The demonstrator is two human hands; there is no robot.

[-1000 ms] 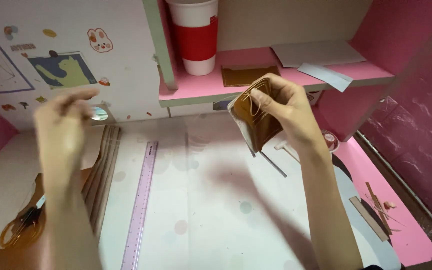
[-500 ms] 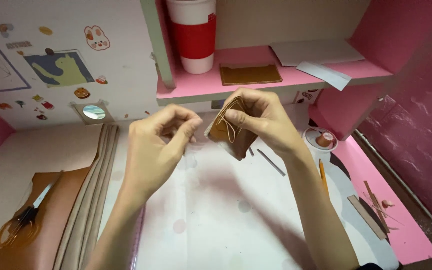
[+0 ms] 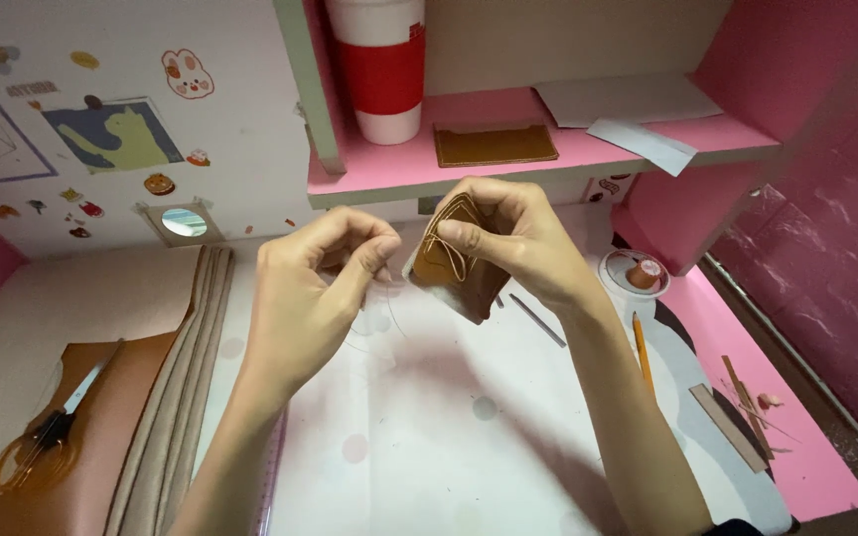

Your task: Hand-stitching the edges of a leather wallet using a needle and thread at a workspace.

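We hold a small brown leather piece [image 3: 446,266] in our right hand [image 3: 508,243], fingers closed on its upper edge, raised above the white surface [image 3: 429,437]. Our left hand [image 3: 315,283] sits just beside it, fingertips pinched narrow on a thin thread [image 3: 389,308] that runs from the piece. Behind, a pink shelf [image 3: 508,164] carries a red and white cup [image 3: 379,65], a flat brown leather panel [image 3: 495,145] and papers [image 3: 638,129]. Scissors [image 3: 47,437] lie on brown leather at far left, a pencil [image 3: 641,347] and a small round dish [image 3: 636,273] to the right.
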